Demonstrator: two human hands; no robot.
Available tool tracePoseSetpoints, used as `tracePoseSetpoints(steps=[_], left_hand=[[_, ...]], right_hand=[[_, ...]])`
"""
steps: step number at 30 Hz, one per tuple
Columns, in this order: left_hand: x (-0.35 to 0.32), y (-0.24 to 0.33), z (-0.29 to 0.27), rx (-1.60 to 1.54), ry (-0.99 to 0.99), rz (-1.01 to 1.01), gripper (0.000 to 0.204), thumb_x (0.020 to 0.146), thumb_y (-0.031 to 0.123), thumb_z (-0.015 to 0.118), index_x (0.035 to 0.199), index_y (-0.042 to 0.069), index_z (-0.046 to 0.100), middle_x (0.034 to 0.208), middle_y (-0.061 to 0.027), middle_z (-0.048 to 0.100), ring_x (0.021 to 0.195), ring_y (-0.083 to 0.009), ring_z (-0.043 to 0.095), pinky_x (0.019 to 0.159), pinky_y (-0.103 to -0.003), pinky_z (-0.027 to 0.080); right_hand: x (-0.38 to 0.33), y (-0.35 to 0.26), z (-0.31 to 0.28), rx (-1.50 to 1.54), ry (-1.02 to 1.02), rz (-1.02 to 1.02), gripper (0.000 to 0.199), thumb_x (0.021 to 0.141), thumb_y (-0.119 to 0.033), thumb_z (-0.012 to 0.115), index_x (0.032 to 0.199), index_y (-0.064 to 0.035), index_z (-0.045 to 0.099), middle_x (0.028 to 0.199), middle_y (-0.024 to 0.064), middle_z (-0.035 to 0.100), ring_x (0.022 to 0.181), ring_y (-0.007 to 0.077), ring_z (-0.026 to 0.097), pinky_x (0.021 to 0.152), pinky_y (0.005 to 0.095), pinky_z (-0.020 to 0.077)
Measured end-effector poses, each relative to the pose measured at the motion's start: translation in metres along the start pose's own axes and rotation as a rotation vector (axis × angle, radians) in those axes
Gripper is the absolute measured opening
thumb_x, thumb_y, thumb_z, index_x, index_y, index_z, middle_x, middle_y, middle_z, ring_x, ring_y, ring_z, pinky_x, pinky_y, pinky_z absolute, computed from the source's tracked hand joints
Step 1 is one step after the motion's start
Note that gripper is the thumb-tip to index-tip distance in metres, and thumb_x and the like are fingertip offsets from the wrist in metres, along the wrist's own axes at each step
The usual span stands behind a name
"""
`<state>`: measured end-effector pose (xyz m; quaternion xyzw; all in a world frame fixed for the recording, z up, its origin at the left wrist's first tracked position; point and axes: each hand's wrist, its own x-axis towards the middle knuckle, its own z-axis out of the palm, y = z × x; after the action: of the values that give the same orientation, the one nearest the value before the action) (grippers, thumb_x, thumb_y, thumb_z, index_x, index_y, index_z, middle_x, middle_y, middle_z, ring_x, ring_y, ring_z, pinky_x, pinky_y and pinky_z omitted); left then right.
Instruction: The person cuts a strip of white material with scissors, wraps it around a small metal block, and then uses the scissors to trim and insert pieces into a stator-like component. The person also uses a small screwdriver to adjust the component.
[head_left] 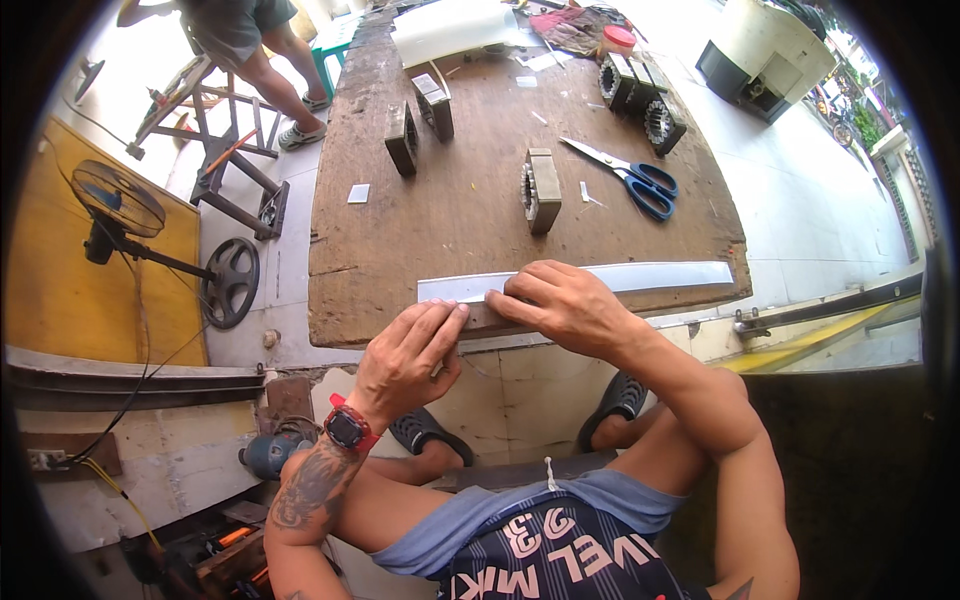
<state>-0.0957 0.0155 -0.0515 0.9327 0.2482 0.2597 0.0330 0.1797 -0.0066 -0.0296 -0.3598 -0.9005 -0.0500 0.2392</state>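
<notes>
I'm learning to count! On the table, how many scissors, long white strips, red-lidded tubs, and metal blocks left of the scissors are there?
Scissors: 1
Long white strip: 1
Red-lidded tub: 1
Metal blocks left of the scissors: 3
Total: 6

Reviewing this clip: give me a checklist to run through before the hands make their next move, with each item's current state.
1. Left hand at the strip: ok, fingertips at its near edge, toward the left end.
2. Right hand at the strip: ok, fingers on it, right of the left hand.
3. White strip within the tabletop: ok, both ends lie on the wood.
4. Firmness of each grip: cannot tell, the fingers hide the contact.
5. Scissors clear of the strip: ok, lying apart beyond it.
6. Nearest slotted block clear of the strip: ok, standing apart.
</notes>
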Motion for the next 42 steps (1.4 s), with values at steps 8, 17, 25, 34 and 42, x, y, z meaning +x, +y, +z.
tracePoseSetpoints(steps=[8,17,25,34,42], left_hand=[[0.005,0.008,-0.002,0.032,-0.012,-0.026,0.063,0.078,0.009,0.072,0.14,0.005,0.061,0.126,-0.0123,0.063,0.117,-0.0296,0.062,0.104,-0.042,0.055],[0.013,0.024,0.018,0.148,-0.069,-0.145,0.071,0.077,0.021,0.076,0.141,0.004,0.053,0.127,-0.0139,0.056,0.119,-0.0324,0.054,0.109,-0.046,0.046],[0.001,0.023,0.022,0.274,-0.104,-0.048,0.082,0.077,0.031,0.081,0.15,0.012,0.048,0.134,-0.0133,0.045,0.129,-0.032,0.044,0.115,-0.049,0.04],[0.017,0.044,0.045,0.233,-0.025,-0.134,0.082,0.079,0.029,0.08,0.152,0.015,0.048,0.135,-0.0132,0.046,0.126,-0.0321,0.045,0.114,-0.048,0.038],[0.023,0.049,0.049,0.37,-0.063,-0.071,0.081,0.08,0.029,0.08,0.15,0.009,0.047,0.136,-0.0135,0.047,0.127,-0.0323,0.046,0.114,-0.048,0.038]], right_hand=[[-0.01,0.005,0.001,0.005,0.028,-0.022,0.035,0.084,-0.012,0.069,0.119,-0.0093,0.069,0.099,0.0048,0.064,0.092,0.0217,0.067,0.081,0.0349,0.0586],[-0.002,0.001,-0.001,0.018,-0.007,0.029,0.035,0.085,-0.012,0.069,0.12,-0.0092,0.069,0.099,0.0041,0.064,0.092,0.0224,0.066,0.081,0.0353,0.0583],[-0.027,0.012,-0.016,-0.064,-0.035,-0.05,0.035,0.086,-0.013,0.069,0.121,-0.0119,0.069,0.1,0.0037,0.062,0.092,0.0205,0.065,0.081,0.0338,0.0581],[-0.033,0.024,-0.02,-0.066,-0.084,-0.066,0.034,0.087,-0.014,0.067,0.121,-0.0115,0.067,0.101,0.0045,0.062,0.094,0.021,0.065,0.084,0.0342,0.058],[-0.047,0.028,-0.022,-0.024,-0.069,-0.045,0.033,0.088,-0.013,0.066,0.121,-0.0113,0.067,0.104,0.0048,0.062,0.096,0.0206,0.066,0.087,0.034,0.0577]])
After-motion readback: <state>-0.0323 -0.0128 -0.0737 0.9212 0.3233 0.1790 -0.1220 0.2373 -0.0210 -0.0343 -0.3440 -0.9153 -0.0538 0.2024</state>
